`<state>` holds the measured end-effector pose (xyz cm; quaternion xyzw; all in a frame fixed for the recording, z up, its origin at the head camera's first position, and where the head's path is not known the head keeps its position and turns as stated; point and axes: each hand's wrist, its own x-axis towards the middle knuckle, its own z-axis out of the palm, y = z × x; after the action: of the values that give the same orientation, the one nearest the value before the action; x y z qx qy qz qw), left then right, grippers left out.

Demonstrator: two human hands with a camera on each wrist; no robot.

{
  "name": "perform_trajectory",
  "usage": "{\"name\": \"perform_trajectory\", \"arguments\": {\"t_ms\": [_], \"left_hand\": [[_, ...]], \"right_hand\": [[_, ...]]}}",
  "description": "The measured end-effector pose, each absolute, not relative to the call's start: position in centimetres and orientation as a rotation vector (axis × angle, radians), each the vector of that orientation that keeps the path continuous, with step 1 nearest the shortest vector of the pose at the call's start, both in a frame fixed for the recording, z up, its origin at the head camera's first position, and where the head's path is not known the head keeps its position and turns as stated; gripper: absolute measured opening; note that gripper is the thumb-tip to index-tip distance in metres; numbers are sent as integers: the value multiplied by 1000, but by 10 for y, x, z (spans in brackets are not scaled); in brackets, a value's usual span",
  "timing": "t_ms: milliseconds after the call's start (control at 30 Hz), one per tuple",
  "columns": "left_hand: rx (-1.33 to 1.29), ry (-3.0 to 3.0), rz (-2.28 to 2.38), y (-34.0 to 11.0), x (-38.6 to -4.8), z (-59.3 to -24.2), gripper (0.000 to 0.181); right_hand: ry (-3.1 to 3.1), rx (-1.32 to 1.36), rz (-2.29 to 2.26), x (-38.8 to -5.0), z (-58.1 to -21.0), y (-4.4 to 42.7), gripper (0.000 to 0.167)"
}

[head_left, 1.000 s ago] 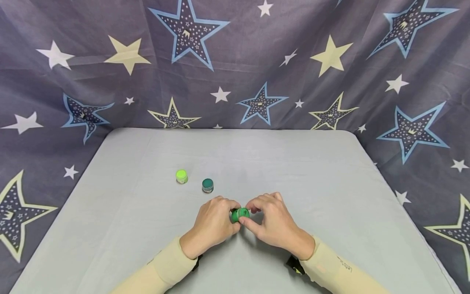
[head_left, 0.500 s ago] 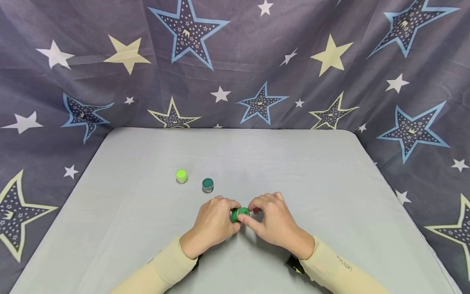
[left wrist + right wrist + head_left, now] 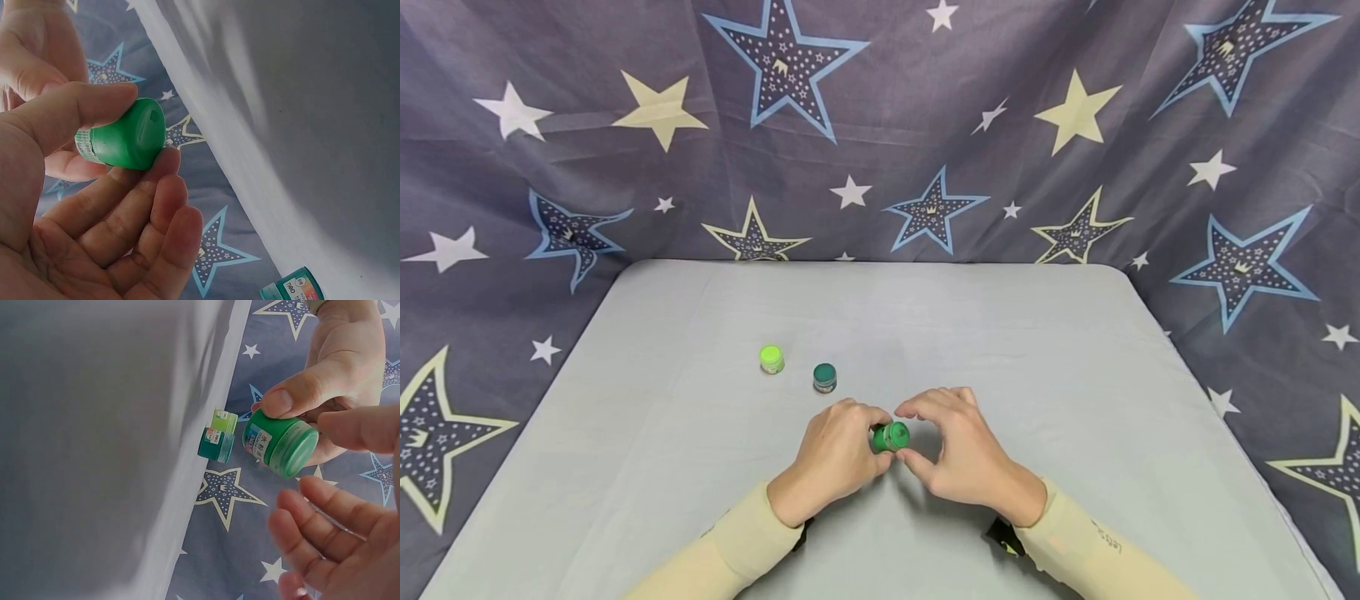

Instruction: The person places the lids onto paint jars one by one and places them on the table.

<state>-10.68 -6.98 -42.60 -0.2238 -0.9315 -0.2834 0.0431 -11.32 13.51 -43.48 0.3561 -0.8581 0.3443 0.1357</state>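
Note:
A small green paint jar (image 3: 891, 437) lies tilted in my left hand (image 3: 835, 454), pinched between thumb and fingers, its lid facing right. In the left wrist view the green jar's base (image 3: 147, 134) points toward the camera's right, gripped by the thumb from above. The right wrist view shows the jar's label and ribbed lid (image 3: 297, 450). Around that lid, my right hand (image 3: 966, 450) holds its thumb and fingers spread; the fingers are apart from it, and the thumb tip is close to its rim. Whether the thumb touches cannot be told.
Farther back on the pale-covered table (image 3: 1037, 358) stand a dark teal jar (image 3: 824, 377) and a light green jar (image 3: 771, 359), left of the hands. A star-patterned cloth (image 3: 880, 125) hangs behind and beside the table.
My right hand's thumb and fingers have spread away from the lid, which shows more fully now. The left hand and the jar have stayed in nearly the same place.

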Motion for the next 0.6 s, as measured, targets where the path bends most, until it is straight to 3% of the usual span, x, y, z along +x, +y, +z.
{"name": "perform_trajectory", "arguments": {"t_ms": [600], "left_hand": [[-691, -2841, -883, -70, -106, -426, 24]], "right_hand": [[-2470, 1045, 1015, -113, -438, 133, 33]]}}
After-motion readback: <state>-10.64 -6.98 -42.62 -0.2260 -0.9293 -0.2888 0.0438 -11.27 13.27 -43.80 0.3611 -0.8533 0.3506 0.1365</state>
